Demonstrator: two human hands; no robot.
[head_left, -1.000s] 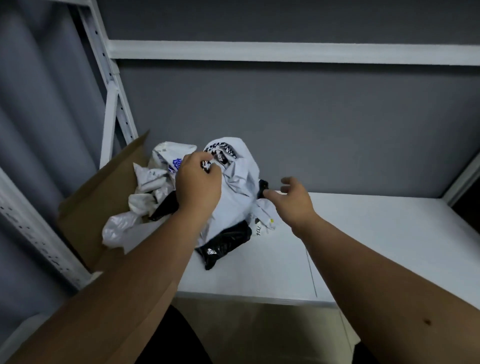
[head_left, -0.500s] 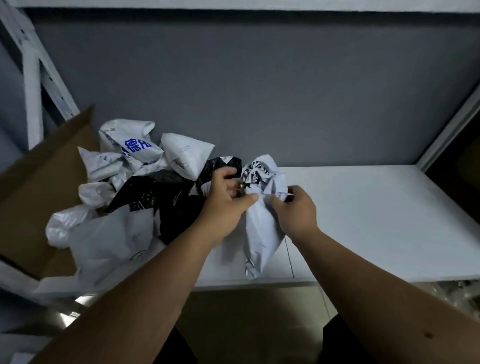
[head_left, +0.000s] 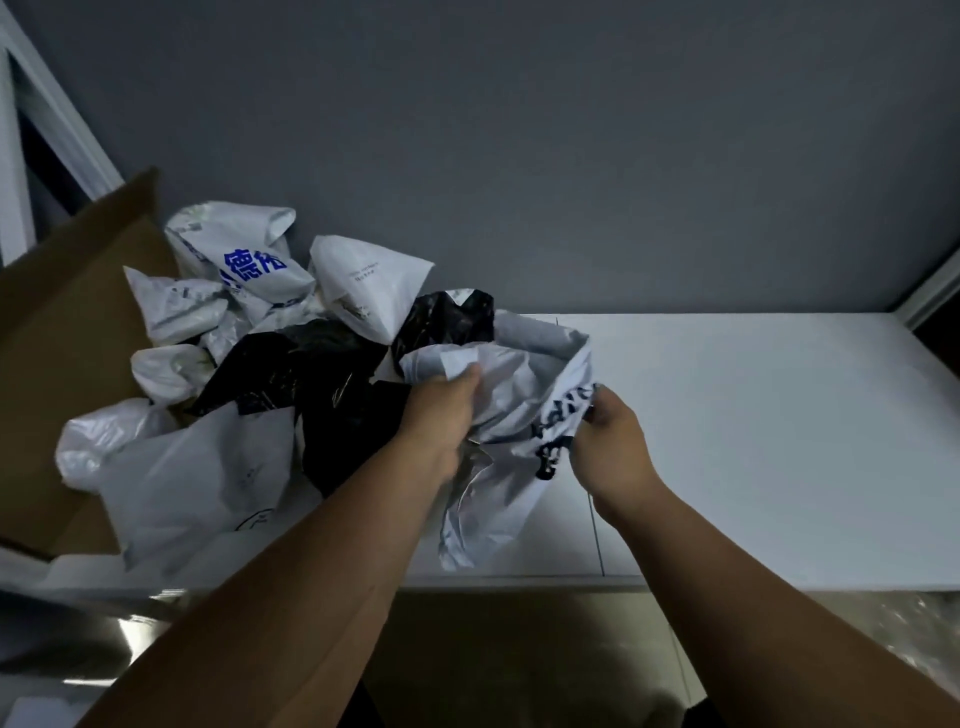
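A crumpled white plastic mailer bag (head_left: 511, 415) with dark print hangs over the front of the white shelf (head_left: 753, 441). My left hand (head_left: 441, 421) grips its upper left part, fingers curled into the plastic. My right hand (head_left: 613, 441) pinches its printed right edge. The bag's lower end droops to the shelf's front edge.
Several white and black mailer bags (head_left: 291, 374) spill from a tipped brown cardboard box (head_left: 62, 332) at the left. A white bag with blue print (head_left: 244, 260) lies on top. A grey wall stands behind, with white rack posts (head_left: 57, 119) at the left.
Both hands have pulled the white bag apart and spread it wider, turning its print toward the right. One second ago my right hand was open and apart from the bag.
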